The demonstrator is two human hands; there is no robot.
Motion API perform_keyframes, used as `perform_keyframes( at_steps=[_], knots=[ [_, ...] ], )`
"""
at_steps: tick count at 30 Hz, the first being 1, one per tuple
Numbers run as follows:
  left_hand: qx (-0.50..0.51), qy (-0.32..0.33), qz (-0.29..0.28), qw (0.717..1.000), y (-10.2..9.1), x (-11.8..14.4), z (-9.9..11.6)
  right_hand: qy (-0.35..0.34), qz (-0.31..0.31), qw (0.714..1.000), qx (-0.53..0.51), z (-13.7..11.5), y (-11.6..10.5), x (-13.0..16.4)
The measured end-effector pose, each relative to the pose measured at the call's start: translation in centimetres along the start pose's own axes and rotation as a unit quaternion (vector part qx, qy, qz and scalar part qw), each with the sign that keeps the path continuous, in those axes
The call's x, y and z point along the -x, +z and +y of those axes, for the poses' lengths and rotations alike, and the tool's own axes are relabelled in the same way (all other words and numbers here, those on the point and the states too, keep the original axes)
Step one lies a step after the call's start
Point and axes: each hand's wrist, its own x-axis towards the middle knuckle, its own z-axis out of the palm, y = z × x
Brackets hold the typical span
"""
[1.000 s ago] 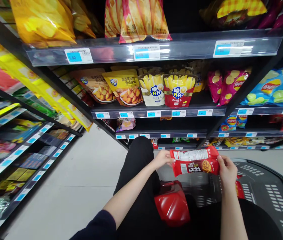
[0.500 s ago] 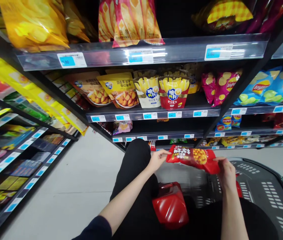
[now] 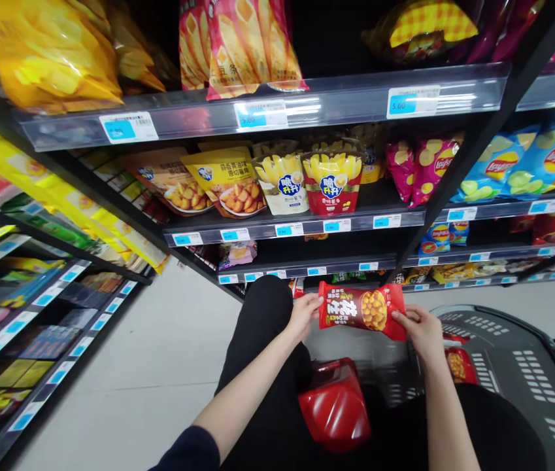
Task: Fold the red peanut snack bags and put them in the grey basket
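Note:
A red bag of peanuts [image 3: 350, 309] is stretched level between my two hands, its printed front with a bowl of nuts facing up. My left hand [image 3: 304, 316] pinches its left end. My right hand [image 3: 423, 332] grips the right end, thumb on top. Beyond my right wrist, another red snack bag [image 3: 461, 365] lies in the grey shopping basket [image 3: 497, 327]. Below the held bag, a glossy red object [image 3: 335, 405] sits between my legs; its kind I cannot make out.
Ahead stands a black shelf unit with price rails [image 3: 262, 118]. Fries pouches [image 3: 332, 183], potato wedge pouches [image 3: 231, 180] and blue chip bags [image 3: 497, 167] fill its tiers. At left, another shelf [image 3: 36, 327] holds packets. Pale floor tiles [image 3: 125, 373] lie between.
The peanut bag has shifted a little left and turned flatter to my view. My right hand has moved left with it, uncovering more of the red bag in the basket.

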Motion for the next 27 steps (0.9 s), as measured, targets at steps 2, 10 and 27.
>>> perform_keyframes(
  at_steps=[2,10,27],
  knots=[
    [-0.023,0.030,0.034,0.999,-0.1,-0.3,0.0,-0.007,0.014,0.996,0.092,0.7,-0.1,-0.2],
    [-0.160,0.126,0.111,0.973,-0.9,-0.5,0.4,-0.109,0.007,0.953,0.282,0.1,1.0,-0.1],
    [-0.326,0.205,0.185,0.904,-1.1,0.3,2.1,-0.208,-0.010,0.931,0.301,-0.8,2.6,1.1]
  ],
)
